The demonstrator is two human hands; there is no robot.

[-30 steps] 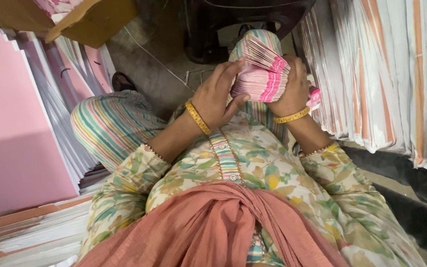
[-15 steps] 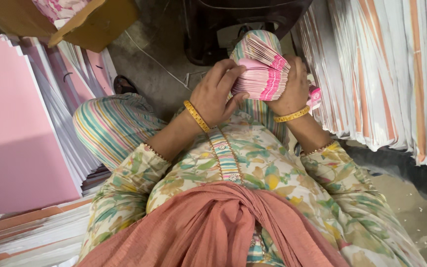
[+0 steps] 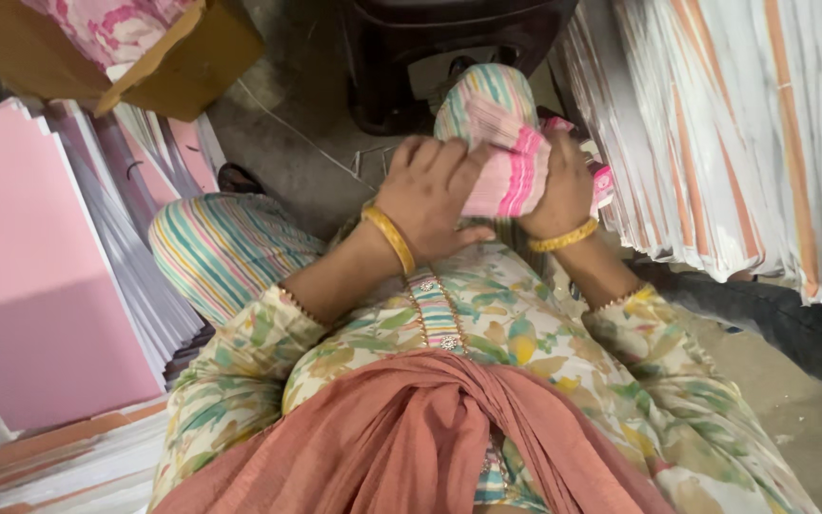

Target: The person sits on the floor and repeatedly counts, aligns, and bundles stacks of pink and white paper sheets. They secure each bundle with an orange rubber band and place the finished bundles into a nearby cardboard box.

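My left hand (image 3: 430, 195) has slid over the top of the pink striped paper bundle (image 3: 506, 171), fingers spread flat on it, while my right hand (image 3: 563, 186) clasps its far side. The bundle sits pressed between both hands on my knee (image 3: 487, 100), squared up. White and orange sheets (image 3: 715, 133) stack just right of my hands.

From my feed the light is soft and even, brightest on the pink sheets (image 3: 30, 286) at left. The floor (image 3: 306, 162) and dark stool (image 3: 449, 38) sit dim. Slight motion blur softens the hands; edges stretch a little.
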